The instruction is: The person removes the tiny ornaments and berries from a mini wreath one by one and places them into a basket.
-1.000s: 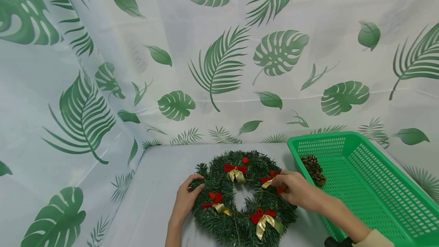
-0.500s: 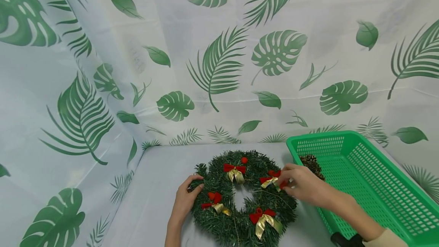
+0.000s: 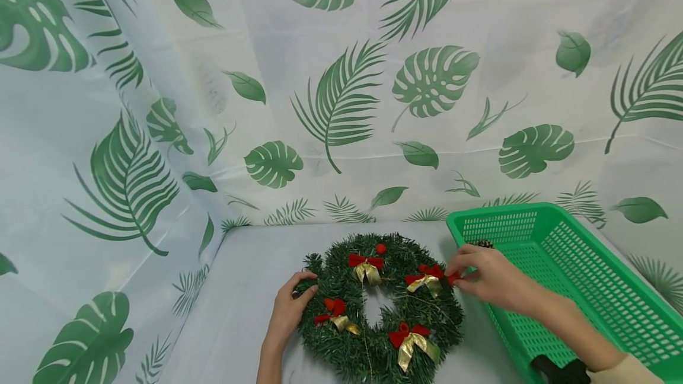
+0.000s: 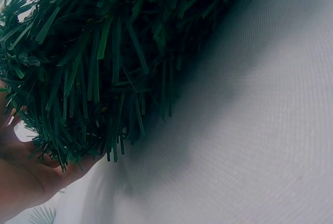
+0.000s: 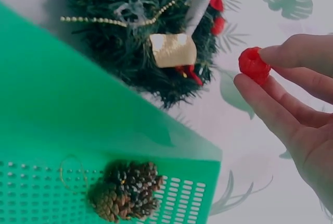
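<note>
A red berry ornament — rounded, with a hollow in one end and no clear long axis — is pinched between the thumb and fingers of the right hand, just off the right side of a green wreath and near its red-and-gold bow. The left hand holds the wreath's opposite edge, well apart from the berry, while a green basket flanks the wreath on the surface. Greenery hides the left fingertips, the right hand covers most of the pinecones in the head view, and the wreath's near edge is cut off.
</note>
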Motion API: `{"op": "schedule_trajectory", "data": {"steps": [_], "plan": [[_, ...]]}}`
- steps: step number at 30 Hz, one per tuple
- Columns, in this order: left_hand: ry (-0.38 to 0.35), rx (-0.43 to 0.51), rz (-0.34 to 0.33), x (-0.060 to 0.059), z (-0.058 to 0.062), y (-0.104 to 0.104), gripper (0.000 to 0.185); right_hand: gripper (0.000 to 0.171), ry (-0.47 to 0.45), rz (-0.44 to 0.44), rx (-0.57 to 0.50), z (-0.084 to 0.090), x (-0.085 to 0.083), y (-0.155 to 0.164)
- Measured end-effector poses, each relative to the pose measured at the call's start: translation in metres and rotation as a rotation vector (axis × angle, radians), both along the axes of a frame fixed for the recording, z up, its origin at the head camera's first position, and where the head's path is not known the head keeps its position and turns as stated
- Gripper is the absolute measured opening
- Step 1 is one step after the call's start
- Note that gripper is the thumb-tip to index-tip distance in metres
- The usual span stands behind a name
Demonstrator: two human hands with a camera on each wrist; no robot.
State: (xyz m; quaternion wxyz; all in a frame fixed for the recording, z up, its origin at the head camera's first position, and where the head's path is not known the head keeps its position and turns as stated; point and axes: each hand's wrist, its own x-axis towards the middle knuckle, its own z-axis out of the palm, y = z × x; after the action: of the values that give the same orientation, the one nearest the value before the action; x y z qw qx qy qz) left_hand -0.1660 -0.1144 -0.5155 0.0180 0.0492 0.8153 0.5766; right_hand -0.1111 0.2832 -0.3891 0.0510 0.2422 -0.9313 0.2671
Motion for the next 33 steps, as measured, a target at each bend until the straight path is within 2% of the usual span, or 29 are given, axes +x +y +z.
{"op": "schedule_trajectory", "data": {"steps": [3, 13, 24, 28, 33], "plan": [[0.001, -0.001, -0.001, 0.000, 0.000, 0.001, 0.025, 0.027, 0.016, -0.010, -0.008, 0.003, 0.000, 0.007], [-0.007, 0.036, -0.008, 0.001, 0.001, 0.001, 0.028, 0.025, -0.025, -0.071, -0.038, 0.008, 0.000, 0.034], [-0.020, 0.008, -0.003, 0.000, -0.002, 0.001, 0.027, 0.017, -0.053, -0.184, 0.003, 0.001, 0.001, 0.060], [-0.023, -0.004, -0.001, 0.000, -0.001, 0.001, 0.027, 0.017, -0.075, -0.205, 0.034, -0.003, -0.001, 0.069], [-0.031, -0.001, 0.003, 0.000, 0.000, 0.001, 0.027, 0.015, -0.108, -0.188, 0.080, -0.015, -0.007, 0.078]]}}
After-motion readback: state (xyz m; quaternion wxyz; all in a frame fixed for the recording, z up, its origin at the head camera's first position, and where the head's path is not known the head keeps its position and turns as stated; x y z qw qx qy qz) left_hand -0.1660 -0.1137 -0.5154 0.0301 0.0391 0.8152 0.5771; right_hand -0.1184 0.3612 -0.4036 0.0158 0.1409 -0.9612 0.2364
